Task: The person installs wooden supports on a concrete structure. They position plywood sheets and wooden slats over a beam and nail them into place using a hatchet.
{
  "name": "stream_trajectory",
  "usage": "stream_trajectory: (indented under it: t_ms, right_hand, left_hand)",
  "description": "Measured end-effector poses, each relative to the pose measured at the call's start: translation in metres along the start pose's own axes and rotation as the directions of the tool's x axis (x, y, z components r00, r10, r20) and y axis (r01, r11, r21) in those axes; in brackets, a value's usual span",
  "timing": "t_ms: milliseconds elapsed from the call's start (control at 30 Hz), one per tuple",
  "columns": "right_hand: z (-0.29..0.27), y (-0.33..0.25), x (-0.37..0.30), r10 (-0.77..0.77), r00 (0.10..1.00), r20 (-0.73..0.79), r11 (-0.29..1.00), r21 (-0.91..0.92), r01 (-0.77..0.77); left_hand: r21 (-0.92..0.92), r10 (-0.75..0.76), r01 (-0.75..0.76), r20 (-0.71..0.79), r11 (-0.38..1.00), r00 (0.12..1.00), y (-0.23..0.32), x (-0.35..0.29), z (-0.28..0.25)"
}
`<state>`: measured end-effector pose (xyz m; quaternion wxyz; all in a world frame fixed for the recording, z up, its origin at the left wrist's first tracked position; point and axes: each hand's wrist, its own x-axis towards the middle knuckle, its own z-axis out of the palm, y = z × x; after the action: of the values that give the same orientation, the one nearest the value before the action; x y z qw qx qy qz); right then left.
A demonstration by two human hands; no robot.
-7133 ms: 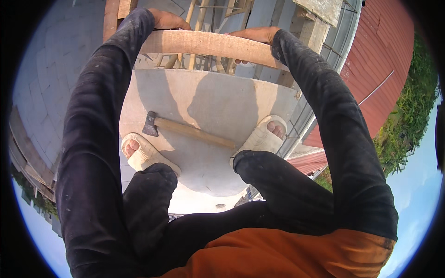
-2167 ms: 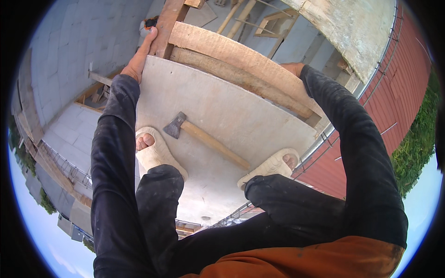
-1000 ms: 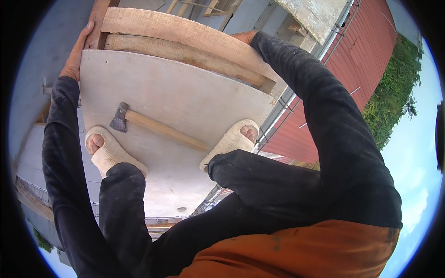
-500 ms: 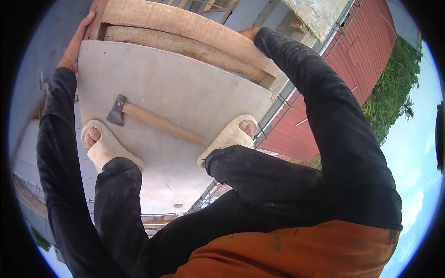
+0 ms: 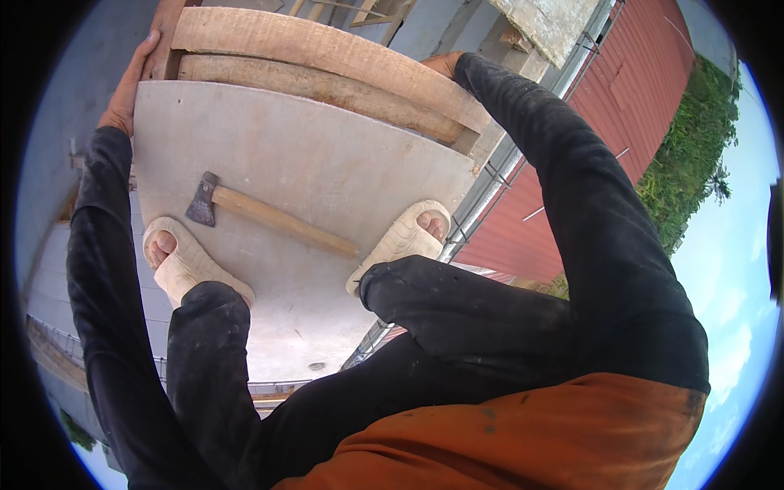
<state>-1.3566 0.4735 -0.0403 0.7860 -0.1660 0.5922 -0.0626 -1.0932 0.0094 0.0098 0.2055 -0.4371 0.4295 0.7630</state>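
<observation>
At the far left, my left hand is closed around the edge of a wooden post, its thumb along the wood and its other fingers mostly hidden. My right hand grips the far side of a curved-looking wooden plank, with its fingertips out of sight behind it. Below that plank runs a second timber. An axe with a dark head and a pale wooden handle lies on the greyish board, between my two sandalled feet.
My beige sandals rest on the board. Off its right side are thin metal bars, a red corrugated roof and green bushes lower down. A rough pale slab lies at the far right.
The view has shifted slightly, so the wood and both hands sit a little lower in the picture. Both hands keep their hold, and the axe stays between the feet.
</observation>
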Motion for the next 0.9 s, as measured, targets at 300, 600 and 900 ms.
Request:
stream_trajectory:
  t_ms: [300,600,900]
  right_hand:
    - [-0.024,0.079,0.074,0.026,1.000,0.005,0.999,-0.039,-0.026]
    - [-0.004,0.021,0.015,0.101,0.995,0.005,0.995,-0.016,-0.101]
    - [-0.006,0.025,0.020,0.088,0.987,-0.132,0.994,-0.060,-0.096]
  left_hand:
    - [0.015,0.045,-0.045,-0.024,0.999,0.999,0.005,0.011,0.022]
    - [-0.052,-0.037,0.037,0.003,0.998,0.999,0.005,-0.003,0.016]
    - [0.914,0.690,-0.093,-0.229,0.395,0.686,0.051,-0.057,0.065]
